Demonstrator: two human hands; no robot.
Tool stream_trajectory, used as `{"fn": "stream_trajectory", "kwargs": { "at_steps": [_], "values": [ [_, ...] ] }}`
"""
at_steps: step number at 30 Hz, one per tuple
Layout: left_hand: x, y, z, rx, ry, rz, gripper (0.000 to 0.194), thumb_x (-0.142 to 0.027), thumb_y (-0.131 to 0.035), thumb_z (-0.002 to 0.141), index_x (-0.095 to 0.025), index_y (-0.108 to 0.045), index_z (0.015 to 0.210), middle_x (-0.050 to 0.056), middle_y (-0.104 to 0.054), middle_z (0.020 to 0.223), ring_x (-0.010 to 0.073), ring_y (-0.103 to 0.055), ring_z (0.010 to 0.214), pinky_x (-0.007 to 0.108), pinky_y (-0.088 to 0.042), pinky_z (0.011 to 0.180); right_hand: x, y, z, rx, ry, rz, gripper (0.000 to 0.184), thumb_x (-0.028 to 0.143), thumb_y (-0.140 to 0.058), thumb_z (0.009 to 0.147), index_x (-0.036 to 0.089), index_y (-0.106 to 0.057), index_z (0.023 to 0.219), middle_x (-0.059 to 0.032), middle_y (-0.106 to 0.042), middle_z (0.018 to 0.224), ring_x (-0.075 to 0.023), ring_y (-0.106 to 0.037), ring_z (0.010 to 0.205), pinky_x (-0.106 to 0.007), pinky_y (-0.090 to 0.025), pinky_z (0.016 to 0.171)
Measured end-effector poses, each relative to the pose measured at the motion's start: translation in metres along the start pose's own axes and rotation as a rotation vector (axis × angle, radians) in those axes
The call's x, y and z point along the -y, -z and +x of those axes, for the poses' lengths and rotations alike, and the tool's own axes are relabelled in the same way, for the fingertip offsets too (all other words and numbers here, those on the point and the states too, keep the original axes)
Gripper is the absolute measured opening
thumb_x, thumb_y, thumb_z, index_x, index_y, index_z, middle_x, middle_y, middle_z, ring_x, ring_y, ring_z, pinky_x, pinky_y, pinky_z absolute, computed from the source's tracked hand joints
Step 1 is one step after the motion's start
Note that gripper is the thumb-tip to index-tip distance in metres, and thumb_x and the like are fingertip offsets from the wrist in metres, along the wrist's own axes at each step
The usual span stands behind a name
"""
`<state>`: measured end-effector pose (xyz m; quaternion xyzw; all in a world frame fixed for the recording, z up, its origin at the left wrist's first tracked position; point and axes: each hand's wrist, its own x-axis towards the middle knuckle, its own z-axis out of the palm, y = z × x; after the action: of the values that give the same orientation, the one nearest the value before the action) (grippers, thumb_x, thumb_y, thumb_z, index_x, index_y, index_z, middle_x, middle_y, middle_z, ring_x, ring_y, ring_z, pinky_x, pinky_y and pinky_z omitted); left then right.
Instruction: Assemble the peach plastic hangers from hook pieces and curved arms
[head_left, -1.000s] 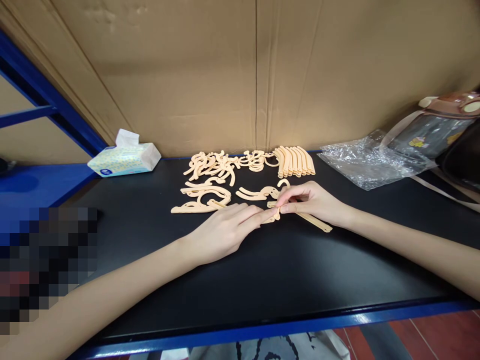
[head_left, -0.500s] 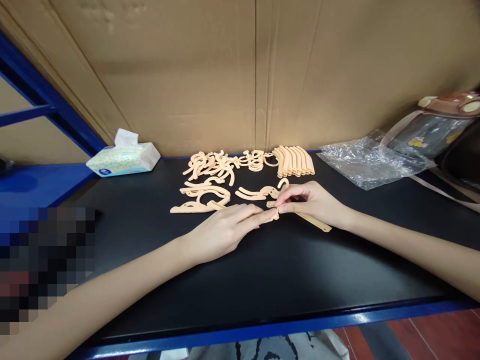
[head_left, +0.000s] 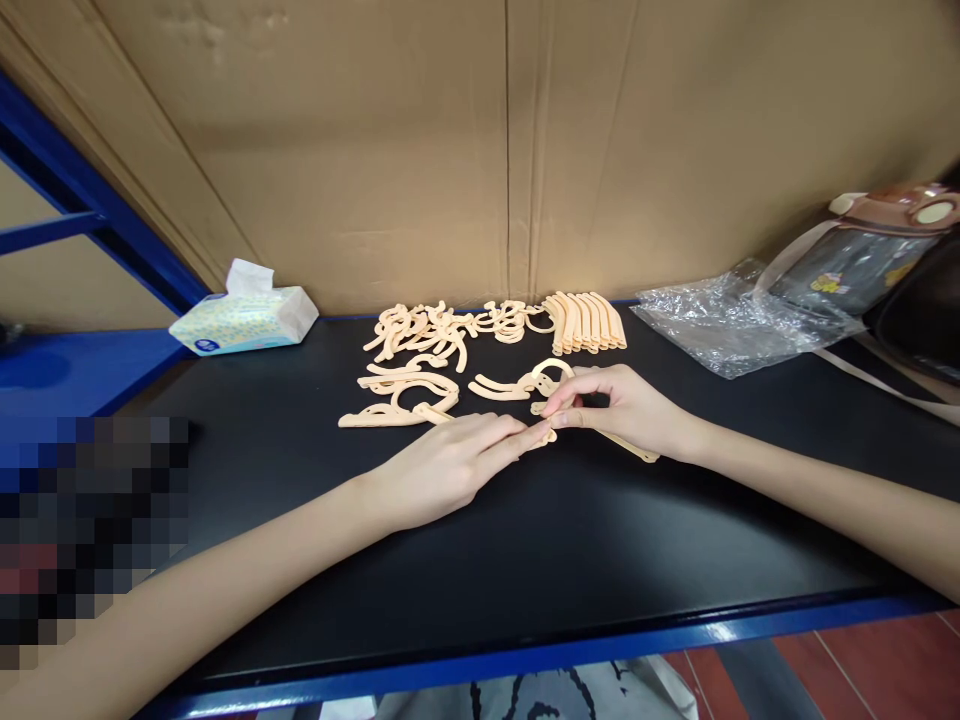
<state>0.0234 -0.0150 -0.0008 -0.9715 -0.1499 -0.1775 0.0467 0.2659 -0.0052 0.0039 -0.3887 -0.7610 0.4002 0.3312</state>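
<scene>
A beige folding clothes hanger lies low over the table between my hands, its middle covered by my fingers. My left hand lies along its left side, fingers close together and reaching to the centre joint. My right hand pinches at the same joint with thumb and fingers, where a curved beige hook sticks up. Just behind lie loose curved hanger arms. Left of them are more hanger pieces, partly behind my left hand.
At the back of the black table are a heap of beige hooks and a neat row of hanger arms. A tissue pack stands left. Clear plastic wrap and a strapped bottle are at right.
The hook at the joint has turned, its curve now leaning left over the loose arms behind. My right fingers have shifted slightly; my left hand stays nearly in place.
</scene>
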Motion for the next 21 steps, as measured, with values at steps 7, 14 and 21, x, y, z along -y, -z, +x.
{"fn": "stream_trajectory", "kwargs": {
  "at_steps": [7, 14, 21],
  "values": [
    [0.0017, -0.0018, 0.0007, -0.014, 0.08, -0.058, 0.045, -0.005, -0.037, 0.093, -0.016, -0.039, 0.136, 0.008, -0.061, 0.111, 0.0167, -0.059, 0.096, 0.029, -0.052, 0.079, 0.0028, 0.0012, 0.0004, -0.028, 0.008, -0.07, 0.02, 0.041, -0.068, 0.077, 0.023, -0.072, 0.082, -0.0006, -0.07, 0.081, -0.0162, -0.063, 0.079, -0.031, -0.048, 0.079],
    [0.0003, 0.001, 0.0031, -0.034, 0.13, -0.126, 0.038, -0.012, -0.04, 0.095, -0.016, -0.045, 0.132, 0.007, -0.063, 0.105, 0.0159, -0.061, 0.095, 0.025, -0.05, 0.077, 0.0055, 0.0012, -0.0007, -0.048, 0.035, -0.119, 0.02, 0.041, -0.068, 0.078, 0.022, -0.073, 0.082, -0.0009, -0.07, 0.078, -0.0162, -0.062, 0.077, -0.03, -0.047, 0.078],
    [0.0016, -0.0046, -0.0004, -0.129, 0.154, -0.153, 0.039, -0.015, -0.043, 0.096, -0.015, -0.043, 0.134, 0.01, -0.063, 0.109, 0.0163, -0.061, 0.093, 0.028, -0.051, 0.078, 0.0094, 0.0018, -0.0014, -0.063, 0.026, -0.106, 0.021, 0.042, -0.067, 0.078, 0.021, -0.072, 0.081, -0.0009, -0.069, 0.078, -0.0158, -0.062, 0.076, -0.03, -0.046, 0.077]
  ]
}}
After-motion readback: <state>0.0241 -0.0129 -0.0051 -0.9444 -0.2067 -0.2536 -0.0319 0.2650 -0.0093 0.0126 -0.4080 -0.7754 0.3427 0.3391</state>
